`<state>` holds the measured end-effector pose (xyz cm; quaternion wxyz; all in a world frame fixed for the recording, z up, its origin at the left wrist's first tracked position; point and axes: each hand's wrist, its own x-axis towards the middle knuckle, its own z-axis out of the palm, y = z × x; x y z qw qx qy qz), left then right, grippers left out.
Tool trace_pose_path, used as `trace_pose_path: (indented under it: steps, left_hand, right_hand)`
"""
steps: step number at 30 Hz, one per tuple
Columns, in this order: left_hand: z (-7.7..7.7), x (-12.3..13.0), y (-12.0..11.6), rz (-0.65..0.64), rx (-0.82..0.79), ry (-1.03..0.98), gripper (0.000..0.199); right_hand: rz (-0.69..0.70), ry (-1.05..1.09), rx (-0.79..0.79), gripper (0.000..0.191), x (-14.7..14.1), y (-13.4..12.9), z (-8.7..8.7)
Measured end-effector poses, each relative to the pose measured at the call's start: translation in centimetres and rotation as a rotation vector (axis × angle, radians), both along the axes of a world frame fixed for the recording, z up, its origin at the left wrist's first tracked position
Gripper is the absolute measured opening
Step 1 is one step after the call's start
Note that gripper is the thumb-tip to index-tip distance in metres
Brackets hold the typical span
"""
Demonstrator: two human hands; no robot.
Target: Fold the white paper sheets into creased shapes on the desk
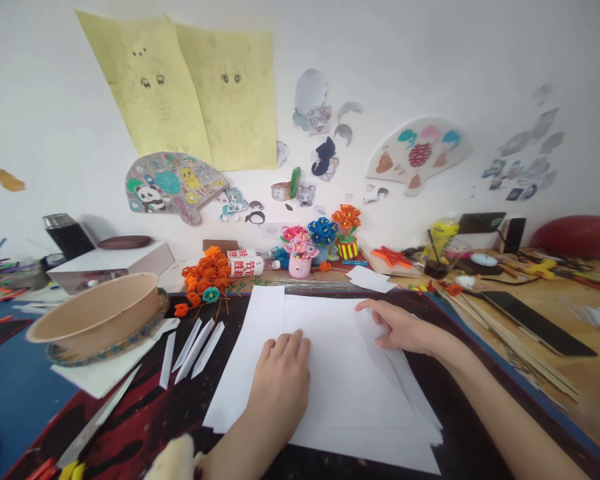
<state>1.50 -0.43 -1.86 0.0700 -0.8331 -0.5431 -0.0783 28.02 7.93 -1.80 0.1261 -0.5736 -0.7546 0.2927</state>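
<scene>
A stack of white paper sheets point(345, 373) lies on the dark mat in front of me, its edges not quite lined up. My left hand point(283, 377) rests palm down on the top sheet, fingers stretched forward and side by side. At the stack's far right corner is my right hand point(393, 325), its index finger extended onto the paper and its thumb apart from it. Several narrow folded paper strips point(195, 350) lie left of the stack. Scissors point(87, 433) with red and yellow handles lie nearer to me on the left.
On the left, a beige bowl point(100, 310) stands tilted. Orange craft flowers point(205, 273) and a plastic bottle point(247, 263) lie behind the stack, beside small flower pots point(300, 263). A black phone-like slab point(537, 320) and thin sticks point(517, 347) lie at right. The wall point(405, 60) closes off the back.
</scene>
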Motion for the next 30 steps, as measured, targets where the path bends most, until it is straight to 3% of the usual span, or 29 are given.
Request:
trace_pose_path:
  steps: [8, 11, 15, 22, 30]
  left_hand:
    - [0.0, 0.0, 0.0, 0.004, -0.010, -0.001, 0.038]
    - [0.0, 0.1, 0.0, 0.005, -0.020, 0.003, 0.038]
    - [-0.1, 0.1, 0.1, 0.004, -0.012, -0.008, 0.038]
    - [-0.1, 0.1, 0.1, -0.001, 0.002, -0.017, 0.037]
    - [-0.2, 0.1, 0.3, 0.001, 0.002, -0.017, 0.037]
  right_hand:
    - [0.009, 0.028, 0.026, 0.066, 0.2, 0.2, -0.2]
    - [0.033, 0.054, 0.051, 0.051, -0.3, 0.3, 0.0]
    - [0.044, 0.115, 0.118, 0.023, -2.3, 0.1, 0.1]
    - [0.098, 0.176, 0.178, 0.013, -6.6, -1.6, 0.0]
    - [0.142, 0.167, 0.195, 0.011, -7.9, -2.6, -0.2]
